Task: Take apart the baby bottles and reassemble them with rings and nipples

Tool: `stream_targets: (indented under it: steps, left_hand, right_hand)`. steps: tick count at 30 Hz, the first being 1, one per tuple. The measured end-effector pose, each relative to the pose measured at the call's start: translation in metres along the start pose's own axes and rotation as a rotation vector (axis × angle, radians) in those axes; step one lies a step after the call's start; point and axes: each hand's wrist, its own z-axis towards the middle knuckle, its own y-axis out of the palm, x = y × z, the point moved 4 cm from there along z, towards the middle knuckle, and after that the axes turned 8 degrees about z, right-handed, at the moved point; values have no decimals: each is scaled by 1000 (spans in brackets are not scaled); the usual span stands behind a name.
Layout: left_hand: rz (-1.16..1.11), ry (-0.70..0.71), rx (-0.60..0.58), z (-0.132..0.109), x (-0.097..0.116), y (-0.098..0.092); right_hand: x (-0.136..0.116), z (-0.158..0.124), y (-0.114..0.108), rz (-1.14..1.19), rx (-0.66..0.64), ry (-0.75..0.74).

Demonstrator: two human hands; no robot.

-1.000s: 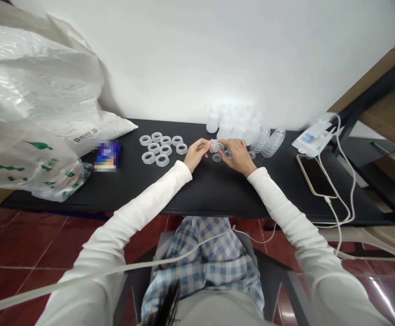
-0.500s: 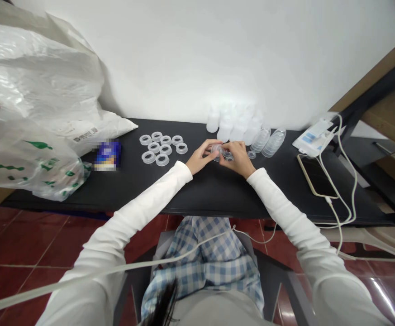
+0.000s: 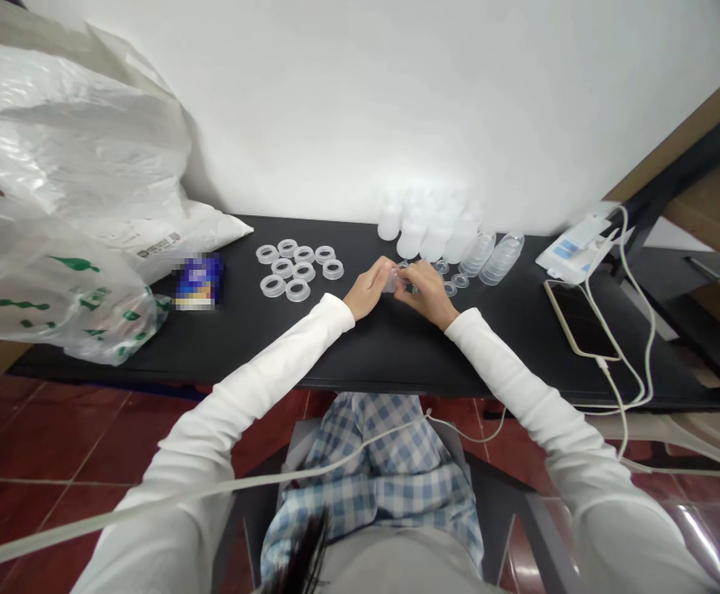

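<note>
Head view: left hand [image 3: 367,290] and right hand [image 3: 427,293] meet above the black table [image 3: 384,355], fingers closed narrowly on a small clear plastic part [image 3: 390,282]. Small clear rings [image 3: 450,289] lie just beyond the right hand. Thick plastic rings [image 3: 298,271] sit farther left; frosted plastic bottles [image 3: 425,235] stand behind.

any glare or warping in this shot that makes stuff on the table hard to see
In the head view, wide-angle warping bends the black table and swells the white sleeves near the lens; brightness on the white wall washes out the translucent bottles; a streak of glare crosses the red floor tiles; the blue packet is pixelated and unreadable
</note>
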Motion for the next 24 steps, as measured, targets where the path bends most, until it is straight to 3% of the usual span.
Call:
stream_targets:
  steps: [6,9,12,15,18,24]
  left_hand:
    - [-118,-194,57,10,-11,-12]
    - [-94,-214,195,16,-14,-30]
    - [-3,-139,277,17,-12,-41]
    - [160,5,221,17,-9,-39]
    - [413,112,134,17,-11,-35]
    - [900,103,83,17,-18,-35]
  right_hand:
    - [6,-2,-7,-34,-53,-88]
    - [23,-5,-24,-53,14,43]
    - [42,-14,-48,-94,87,179]
    - [56,-29,-71,-155,98,250]
    - [63,-48,-90,-243,25,308]
    - [70,-74,-96,-461,-238,380]
